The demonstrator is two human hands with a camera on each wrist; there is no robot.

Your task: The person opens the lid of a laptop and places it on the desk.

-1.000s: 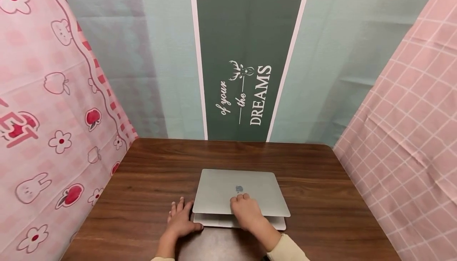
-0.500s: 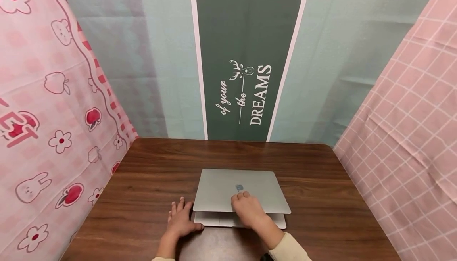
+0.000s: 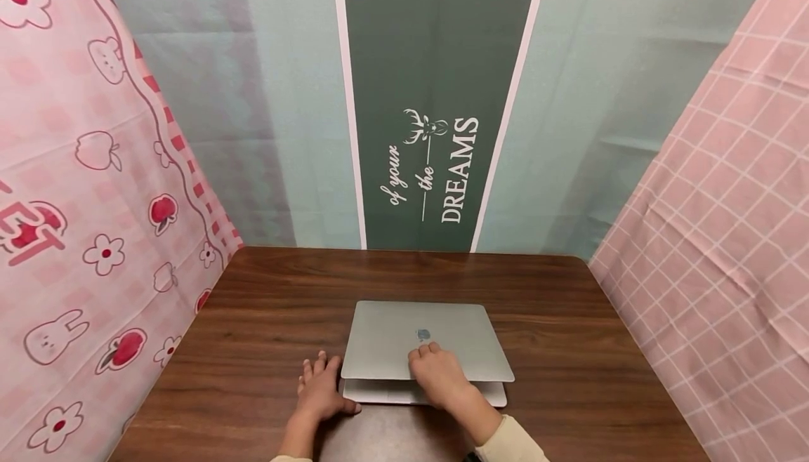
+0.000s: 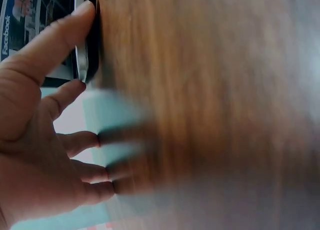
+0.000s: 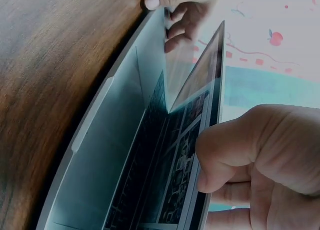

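Note:
A silver laptop (image 3: 385, 339) lies on the wooden table, its lid raised a little above the base (image 3: 373, 393). My right hand (image 3: 439, 375) pinches the middle of the lid's front edge, thumb under it and fingers on top. The right wrist view shows the thumb (image 5: 225, 145) against the lit screen (image 5: 182, 160), with the dark keyboard (image 5: 155, 102) below. At the laptop's front left corner, my left hand (image 3: 319, 392) has its fingers spread toward the table. Its thumb (image 4: 60, 42) lies along the base's edge in the left wrist view.
The brown wooden table (image 3: 569, 321) extends around the laptop on all sides. Behind it hangs a green and grey cloth (image 3: 430, 41) with white lettering. Pink patterned cloth (image 3: 57, 202) stands on the left, pink checked cloth (image 3: 727, 188) on the right.
The lid's front edge rose slightly from the first frame to the second, and now shows about level or a touch lower. Both hands keep their places.

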